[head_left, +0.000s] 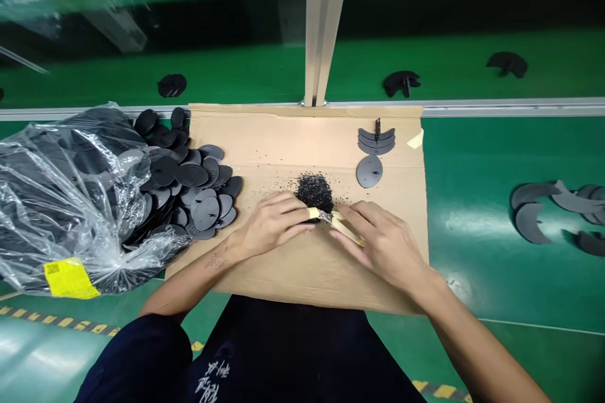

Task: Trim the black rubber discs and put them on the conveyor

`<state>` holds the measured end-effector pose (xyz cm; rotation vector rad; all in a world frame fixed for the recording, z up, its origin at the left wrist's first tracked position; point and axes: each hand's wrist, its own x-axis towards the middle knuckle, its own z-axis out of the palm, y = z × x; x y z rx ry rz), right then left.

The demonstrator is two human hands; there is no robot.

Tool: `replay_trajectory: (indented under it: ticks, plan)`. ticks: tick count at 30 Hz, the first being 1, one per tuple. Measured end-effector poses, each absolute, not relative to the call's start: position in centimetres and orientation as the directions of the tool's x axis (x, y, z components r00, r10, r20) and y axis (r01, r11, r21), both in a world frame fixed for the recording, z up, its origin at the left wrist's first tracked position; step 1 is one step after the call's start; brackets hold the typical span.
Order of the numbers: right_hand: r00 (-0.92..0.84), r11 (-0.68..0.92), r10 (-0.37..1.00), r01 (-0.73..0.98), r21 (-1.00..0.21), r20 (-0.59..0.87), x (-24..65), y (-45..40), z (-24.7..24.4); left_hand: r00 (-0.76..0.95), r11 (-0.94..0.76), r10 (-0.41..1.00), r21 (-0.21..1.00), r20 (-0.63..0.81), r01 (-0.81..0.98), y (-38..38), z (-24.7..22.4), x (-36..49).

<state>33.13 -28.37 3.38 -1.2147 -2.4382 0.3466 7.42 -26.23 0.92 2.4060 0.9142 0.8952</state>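
The left hand (271, 223) and right hand (382, 242) both grip tape-wrapped snips (333, 221) on the cardboard sheet (265, 138), just below a heap of black granules (314, 193). At the sheet's left edge, a clear plastic bag (42, 201) holds black discs, with loose black discs (198, 192) piled beside it.

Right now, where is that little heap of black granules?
In the head view, the heap of black granules sits on the cardboard sheet, just above the left hand and right of the pile of black discs.

Aluminium rails (515, 107) edge green conveyor belts (472, 69) over a green floor (42, 359).
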Motion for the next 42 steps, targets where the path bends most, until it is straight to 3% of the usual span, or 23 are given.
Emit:
replay_trajectory:
  ticks: [3,8,11,13,17,19,23,28,42]
  plan:
    - [-0.499,0.526,0.845,0.711,-0.467,0.193,33.8,-28.5,3.8,0.569,-0.718,0.696,0.445,0.438,0.535,-25.9,1.0,7.2]
    - [-0.341,0.351,0.924,0.582,-0.733,0.173,33.4,-29.3,3.2,0.347,-0.545,0.833,0.749,0.432,0.377,-26.6,0.8,8.2]
    - [-0.315,0.386,0.914,0.478,-0.789,0.256,32.2,-29.5,2.5,0.331,-0.502,0.848,0.827,0.414,0.252,-27.1,0.8,9.1]
    - [-0.365,0.497,0.863,0.485,-0.719,0.350,31.5,-29.6,2.4,0.420,-0.578,0.788,0.774,0.449,0.257,-27.1,1.0,9.2]
    - [-0.517,0.674,0.739,0.560,-0.481,0.432,31.1,-29.7,3.2,0.619,-0.726,0.668,0.547,0.414,0.418,-26.7,1.5,8.5]
    - [-0.552,0.695,0.716,0.505,-0.512,0.427,31.6,-29.7,3.9,0.640,-0.714,0.685,0.497,0.349,0.493,-26.7,1.6,8.2]
    - [-0.500,0.635,0.758,0.421,-0.647,0.418,33.6,-29.0,4.7,0.582,-0.646,0.734,0.621,0.348,0.443,-26.9,1.4,7.8]
    - [-0.527,0.648,0.761,0.591,-0.480,0.379,34.7,-28.0,3.8,0.510,-0.560,0.780,0.768,0.363,0.310,-27.4,1.5,7.7]
    - [-0.585,0.694,0.714,0.659,-0.288,0.384,33.5,-28.3,4.0,0.450,-0.540,0.795,0.812,0.406,0.222,-28.0,1.4,8.0]
